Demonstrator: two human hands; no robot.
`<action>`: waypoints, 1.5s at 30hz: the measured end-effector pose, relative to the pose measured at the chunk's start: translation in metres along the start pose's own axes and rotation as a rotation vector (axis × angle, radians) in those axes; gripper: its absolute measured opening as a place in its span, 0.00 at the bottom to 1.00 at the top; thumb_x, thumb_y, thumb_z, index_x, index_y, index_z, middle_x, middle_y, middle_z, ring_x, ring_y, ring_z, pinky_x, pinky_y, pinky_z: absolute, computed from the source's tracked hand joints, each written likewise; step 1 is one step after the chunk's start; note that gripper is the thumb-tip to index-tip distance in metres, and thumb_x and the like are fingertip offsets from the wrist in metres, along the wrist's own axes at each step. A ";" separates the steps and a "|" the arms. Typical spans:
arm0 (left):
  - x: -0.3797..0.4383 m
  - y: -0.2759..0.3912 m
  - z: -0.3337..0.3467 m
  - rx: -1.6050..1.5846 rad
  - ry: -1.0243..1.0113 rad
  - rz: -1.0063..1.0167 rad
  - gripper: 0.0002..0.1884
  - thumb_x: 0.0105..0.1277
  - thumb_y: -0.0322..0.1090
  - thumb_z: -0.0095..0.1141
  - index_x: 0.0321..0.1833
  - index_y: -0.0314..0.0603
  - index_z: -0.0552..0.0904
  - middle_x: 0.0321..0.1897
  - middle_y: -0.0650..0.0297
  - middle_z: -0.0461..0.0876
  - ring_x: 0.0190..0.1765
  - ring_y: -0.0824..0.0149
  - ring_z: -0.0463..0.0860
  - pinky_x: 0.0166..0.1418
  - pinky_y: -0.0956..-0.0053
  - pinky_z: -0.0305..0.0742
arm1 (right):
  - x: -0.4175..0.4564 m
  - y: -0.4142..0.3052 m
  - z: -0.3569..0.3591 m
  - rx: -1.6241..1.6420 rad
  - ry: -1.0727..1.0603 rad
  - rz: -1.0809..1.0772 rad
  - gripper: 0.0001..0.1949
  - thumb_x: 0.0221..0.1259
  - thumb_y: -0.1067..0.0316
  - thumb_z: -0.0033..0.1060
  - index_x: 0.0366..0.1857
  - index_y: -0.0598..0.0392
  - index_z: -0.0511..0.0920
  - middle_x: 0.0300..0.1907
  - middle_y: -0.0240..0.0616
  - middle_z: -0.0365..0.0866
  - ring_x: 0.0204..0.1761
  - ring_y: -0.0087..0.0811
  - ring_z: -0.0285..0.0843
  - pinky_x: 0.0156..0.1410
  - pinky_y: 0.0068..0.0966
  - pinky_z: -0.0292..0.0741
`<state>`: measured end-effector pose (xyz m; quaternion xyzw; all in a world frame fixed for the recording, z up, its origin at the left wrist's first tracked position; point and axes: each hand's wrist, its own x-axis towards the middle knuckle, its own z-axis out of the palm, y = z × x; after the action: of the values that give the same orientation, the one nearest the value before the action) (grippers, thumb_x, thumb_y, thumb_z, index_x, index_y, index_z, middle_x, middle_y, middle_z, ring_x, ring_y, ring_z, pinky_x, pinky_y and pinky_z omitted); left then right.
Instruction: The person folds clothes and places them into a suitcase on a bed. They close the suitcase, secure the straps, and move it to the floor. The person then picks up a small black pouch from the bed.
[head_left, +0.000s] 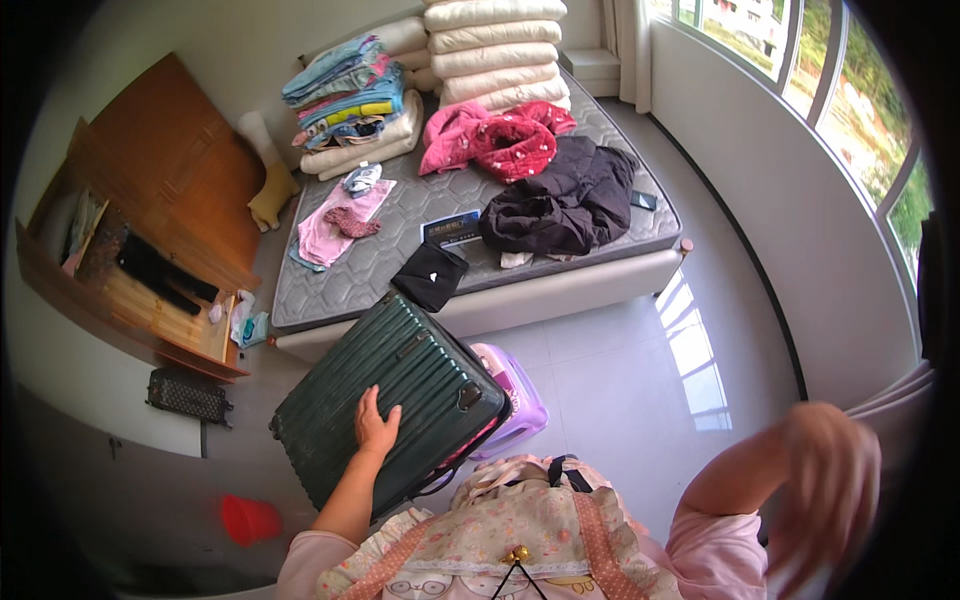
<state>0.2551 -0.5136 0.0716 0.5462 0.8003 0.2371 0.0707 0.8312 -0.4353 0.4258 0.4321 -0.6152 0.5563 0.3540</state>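
A dark green ribbed hard-shell suitcase (397, 367) lies flat in front of me, its lid down, with pink fabric showing along the gap at its right edge. On the lid rests my left hand (376, 424), fingers apart and gripping nothing. My right hand (832, 480) is raised at the far right, blurred, away from the suitcase; whether its fingers hold anything cannot be seen. Partly under the suitcase is a purple plastic stool (521, 409). A folded black garment (430, 275) lies over the mattress edge just beyond the suitcase.
Past the suitcase, a bed with a grey mattress (405, 202) holds folded quilts (499, 56), stacked clothes (349, 97), a red quilted garment (517, 142), a dark jacket (562, 199) and a phone (643, 199). An open wooden wardrobe (165, 300) and a red bucket (250, 519) are at left.
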 end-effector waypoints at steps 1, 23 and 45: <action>0.014 0.015 0.014 -0.012 -0.014 0.099 0.37 0.62 0.45 0.68 0.74 0.41 0.71 0.72 0.44 0.71 0.73 0.42 0.70 0.78 0.53 0.64 | -0.035 0.023 -0.005 -0.009 0.301 0.000 0.17 0.71 0.65 0.55 0.58 0.62 0.81 0.45 0.51 0.86 0.43 0.45 0.87 0.48 0.43 0.84; 0.144 0.092 0.087 0.023 -0.543 0.598 0.06 0.58 0.38 0.62 0.31 0.44 0.85 0.37 0.62 0.87 0.45 0.59 0.84 0.64 0.54 0.69 | -0.358 0.484 0.004 -0.409 0.882 1.639 0.26 0.78 0.49 0.48 0.66 0.59 0.74 0.62 0.61 0.77 0.66 0.57 0.74 0.71 0.43 0.72; 0.126 0.093 0.115 0.070 -0.678 0.395 0.08 0.59 0.41 0.65 0.32 0.46 0.83 0.42 0.61 0.87 0.45 0.63 0.84 0.61 0.60 0.72 | -0.393 0.607 -0.204 -0.599 0.594 1.555 0.16 0.66 0.63 0.61 0.54 0.57 0.77 0.44 0.52 0.83 0.50 0.56 0.82 0.53 0.47 0.80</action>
<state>0.3267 -0.3369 0.0315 0.7391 0.6186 0.0250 0.2654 0.4076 -0.1748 -0.1380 -0.3817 -0.7375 0.5444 0.1189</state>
